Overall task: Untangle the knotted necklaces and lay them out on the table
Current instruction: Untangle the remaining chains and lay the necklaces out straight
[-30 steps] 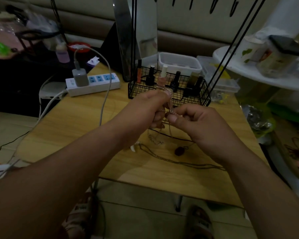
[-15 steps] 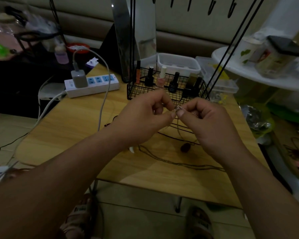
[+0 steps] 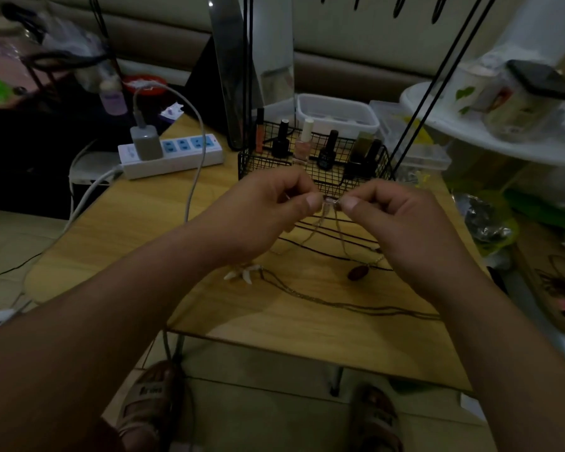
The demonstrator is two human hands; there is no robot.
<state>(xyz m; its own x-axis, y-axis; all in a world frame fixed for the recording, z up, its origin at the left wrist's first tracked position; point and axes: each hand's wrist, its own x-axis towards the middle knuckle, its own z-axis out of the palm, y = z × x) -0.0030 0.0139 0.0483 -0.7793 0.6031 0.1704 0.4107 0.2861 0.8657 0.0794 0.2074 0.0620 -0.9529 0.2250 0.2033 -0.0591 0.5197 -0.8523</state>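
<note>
Above the wooden table (image 3: 137, 236), my left hand (image 3: 268, 210) and my right hand (image 3: 402, 220) pinch a small knot of thin chain necklace (image 3: 330, 201) between thumb and fingers, one on each side. Two strands hang from the knot down to the table. Below them lie a dark cord necklace with a dark red oval pendant (image 3: 357, 272) and a long thin chain (image 3: 356, 305) running right. A white shell pendant (image 3: 242, 274) rests by my left wrist.
A black wire basket (image 3: 258, 164) with nail polish bottles stands just behind my hands. A white power strip (image 3: 173, 154) with a charger and cable lies at the back left. Plastic boxes and a white shelf crowd the right side. My feet show under the table's front edge.
My hands have drawn slightly apart and lowered a little, still pinching the knot; the chain strands now hang spread beneath it. The red pendant shifted slightly on the table.
</note>
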